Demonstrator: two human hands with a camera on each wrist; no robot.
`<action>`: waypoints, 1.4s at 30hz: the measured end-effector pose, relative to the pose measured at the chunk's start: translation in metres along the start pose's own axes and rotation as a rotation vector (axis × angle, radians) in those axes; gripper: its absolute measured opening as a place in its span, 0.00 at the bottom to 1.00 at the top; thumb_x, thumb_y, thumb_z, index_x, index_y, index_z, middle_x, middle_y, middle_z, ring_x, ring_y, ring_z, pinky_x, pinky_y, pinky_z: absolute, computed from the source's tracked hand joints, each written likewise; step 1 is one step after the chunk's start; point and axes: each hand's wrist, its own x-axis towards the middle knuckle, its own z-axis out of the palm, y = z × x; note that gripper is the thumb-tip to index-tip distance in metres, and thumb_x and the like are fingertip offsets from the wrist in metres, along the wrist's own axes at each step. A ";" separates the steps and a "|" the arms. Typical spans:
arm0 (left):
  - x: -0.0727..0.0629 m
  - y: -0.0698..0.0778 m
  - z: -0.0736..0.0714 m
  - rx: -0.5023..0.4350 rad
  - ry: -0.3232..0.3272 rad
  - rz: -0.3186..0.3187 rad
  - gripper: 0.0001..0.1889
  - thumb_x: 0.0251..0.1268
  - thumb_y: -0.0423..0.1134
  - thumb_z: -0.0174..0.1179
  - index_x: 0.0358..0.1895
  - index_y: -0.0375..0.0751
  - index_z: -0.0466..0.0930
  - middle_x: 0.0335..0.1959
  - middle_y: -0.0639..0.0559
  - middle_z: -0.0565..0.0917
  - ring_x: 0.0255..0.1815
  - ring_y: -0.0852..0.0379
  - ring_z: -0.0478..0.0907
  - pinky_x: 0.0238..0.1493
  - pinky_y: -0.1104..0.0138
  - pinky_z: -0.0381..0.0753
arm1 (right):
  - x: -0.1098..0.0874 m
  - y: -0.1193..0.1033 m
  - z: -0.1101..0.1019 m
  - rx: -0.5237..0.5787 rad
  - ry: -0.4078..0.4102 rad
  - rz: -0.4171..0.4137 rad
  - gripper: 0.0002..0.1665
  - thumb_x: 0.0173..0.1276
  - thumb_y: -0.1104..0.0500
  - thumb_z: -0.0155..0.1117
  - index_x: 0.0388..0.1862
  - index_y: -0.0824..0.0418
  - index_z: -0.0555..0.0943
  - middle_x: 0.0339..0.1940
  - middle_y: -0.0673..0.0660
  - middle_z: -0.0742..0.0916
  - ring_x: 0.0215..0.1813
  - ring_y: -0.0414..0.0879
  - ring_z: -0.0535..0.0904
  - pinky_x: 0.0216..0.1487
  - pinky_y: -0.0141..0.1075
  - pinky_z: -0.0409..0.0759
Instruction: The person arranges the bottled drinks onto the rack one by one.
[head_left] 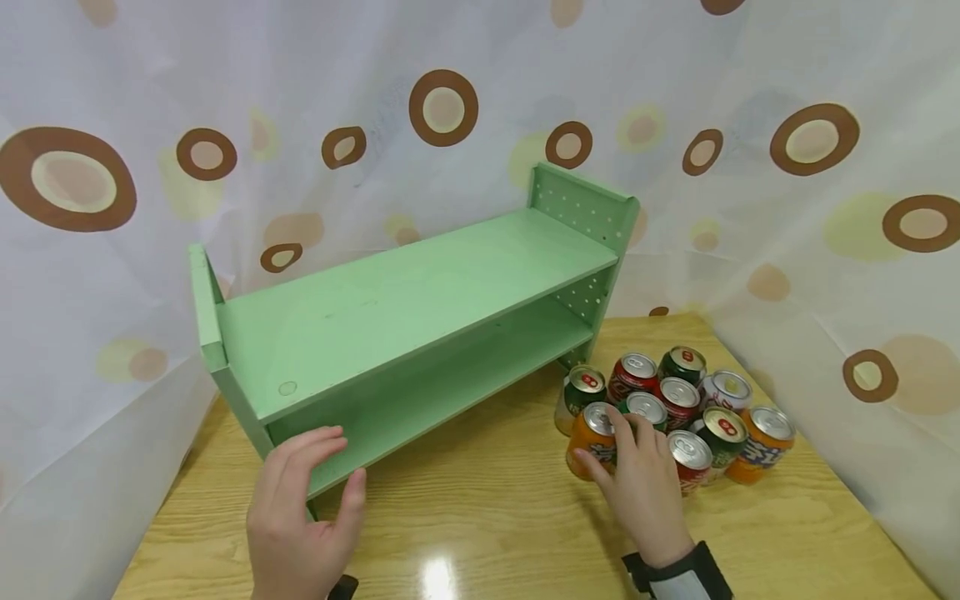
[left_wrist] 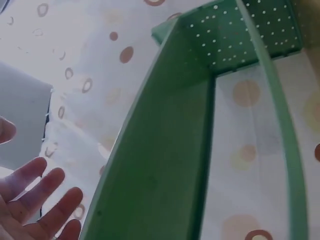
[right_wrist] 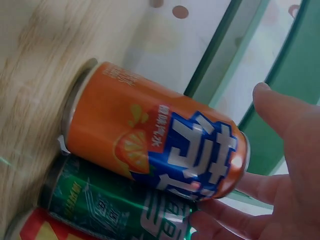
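Right fingers (head_left: 621,429) beside orange can (right_wrist: 150,130) (smooth metal cylinder), perhaps touching.

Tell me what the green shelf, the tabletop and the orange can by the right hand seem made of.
Green shelf: perhaps painted metal; smooth satin finish, small round holes in one end panel, though painted board is possible.
Tabletop: wood or wood-look laminate, glossy; grain and glare show.
Orange can: probably aluminium, printed; shiny silvery lid.
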 end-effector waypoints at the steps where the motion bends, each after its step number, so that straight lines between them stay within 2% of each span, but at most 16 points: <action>1: 0.005 0.002 0.000 -0.015 0.049 0.018 0.27 0.74 0.53 0.57 0.36 0.26 0.84 0.37 0.34 0.85 0.44 0.46 0.80 0.62 0.80 0.72 | 0.000 0.000 0.001 0.006 -0.001 0.002 0.45 0.57 0.47 0.81 0.68 0.67 0.76 0.53 0.71 0.79 0.48 0.67 0.76 0.46 0.57 0.78; 5: 0.027 0.010 0.003 -0.078 0.288 0.079 0.26 0.70 0.50 0.61 0.29 0.23 0.79 0.30 0.32 0.82 0.44 0.53 0.83 0.59 0.76 0.78 | 0.002 0.001 0.005 0.020 -0.009 0.010 0.47 0.57 0.47 0.80 0.71 0.65 0.74 0.55 0.71 0.77 0.47 0.66 0.77 0.40 0.57 0.81; 8: 0.042 0.015 0.005 -0.074 0.452 0.082 0.27 0.66 0.50 0.63 0.27 0.22 0.77 0.31 0.33 0.81 0.47 0.54 0.84 0.60 0.71 0.79 | 0.003 0.002 0.008 0.003 -0.007 0.004 0.48 0.57 0.46 0.80 0.72 0.65 0.72 0.57 0.72 0.77 0.46 0.67 0.77 0.37 0.57 0.82; 11: 0.052 0.014 0.006 -0.031 0.546 0.039 0.28 0.64 0.52 0.63 0.30 0.23 0.76 0.35 0.35 0.82 0.50 0.49 0.82 0.63 0.66 0.77 | 0.003 0.003 0.011 -0.022 0.000 -0.003 0.50 0.56 0.45 0.81 0.73 0.65 0.71 0.58 0.72 0.78 0.45 0.68 0.78 0.36 0.57 0.83; 13: 0.056 0.011 0.005 -0.001 0.577 -0.004 0.28 0.62 0.53 0.62 0.33 0.23 0.76 0.39 0.35 0.81 0.52 0.46 0.79 0.64 0.64 0.73 | 0.004 0.004 0.013 -0.025 -0.001 -0.002 0.52 0.56 0.45 0.81 0.74 0.65 0.70 0.58 0.72 0.78 0.43 0.68 0.80 0.33 0.57 0.83; 16: 0.060 0.005 0.002 0.005 0.583 -0.070 0.27 0.57 0.51 0.62 0.38 0.22 0.75 0.45 0.35 0.79 0.55 0.44 0.74 0.64 0.61 0.67 | 0.004 0.005 0.016 -0.007 -0.019 0.013 0.54 0.57 0.45 0.80 0.76 0.66 0.68 0.60 0.72 0.77 0.37 0.65 0.82 0.26 0.51 0.82; 19: 0.061 -0.003 -0.001 -0.011 0.560 -0.128 0.28 0.54 0.48 0.61 0.43 0.20 0.74 0.50 0.36 0.77 0.58 0.44 0.70 0.63 0.64 0.65 | 0.004 0.006 0.019 0.007 -0.029 0.026 0.55 0.58 0.45 0.80 0.77 0.66 0.66 0.61 0.71 0.76 0.31 0.61 0.83 0.19 0.44 0.77; 22: 0.062 -0.010 -0.002 -0.046 0.522 -0.193 0.29 0.52 0.45 0.61 0.49 0.20 0.73 0.53 0.39 0.74 0.60 0.48 0.66 0.61 0.67 0.65 | 0.003 0.008 0.023 -0.001 -0.018 0.025 0.55 0.57 0.45 0.81 0.77 0.65 0.66 0.62 0.71 0.76 0.31 0.61 0.82 0.16 0.40 0.74; 27: 0.061 -0.020 -0.004 -0.078 0.452 -0.318 0.29 0.49 0.35 0.57 0.58 0.24 0.72 0.58 0.49 0.72 0.63 0.52 0.67 0.59 0.69 0.66 | 0.002 0.010 0.027 -0.018 0.021 0.005 0.56 0.55 0.45 0.82 0.77 0.65 0.67 0.63 0.71 0.77 0.39 0.68 0.83 0.17 0.44 0.76; 30: 0.059 -0.025 -0.004 -0.078 0.405 -0.373 0.29 0.52 0.31 0.55 0.63 0.28 0.72 0.59 0.54 0.71 0.65 0.53 0.69 0.60 0.68 0.66 | 0.002 0.010 0.028 -0.022 0.042 0.005 0.57 0.53 0.47 0.84 0.76 0.67 0.67 0.63 0.71 0.78 0.40 0.68 0.83 0.19 0.49 0.80; 35: 0.058 -0.031 -0.001 -0.088 0.354 -0.406 0.29 0.56 0.29 0.56 0.65 0.31 0.71 0.60 0.56 0.69 0.64 0.56 0.70 0.60 0.69 0.69 | 0.002 0.010 0.030 -0.019 0.052 0.024 0.57 0.52 0.49 0.84 0.75 0.68 0.67 0.63 0.71 0.78 0.41 0.68 0.83 0.23 0.53 0.81; 42: 0.056 -0.037 0.003 -0.082 0.343 -0.386 0.27 0.58 0.30 0.57 0.64 0.28 0.72 0.58 0.59 0.69 0.61 0.58 0.69 0.57 0.71 0.72 | 0.002 0.012 0.032 -0.020 0.065 0.020 0.56 0.53 0.49 0.83 0.75 0.69 0.68 0.62 0.71 0.78 0.41 0.69 0.83 0.27 0.56 0.83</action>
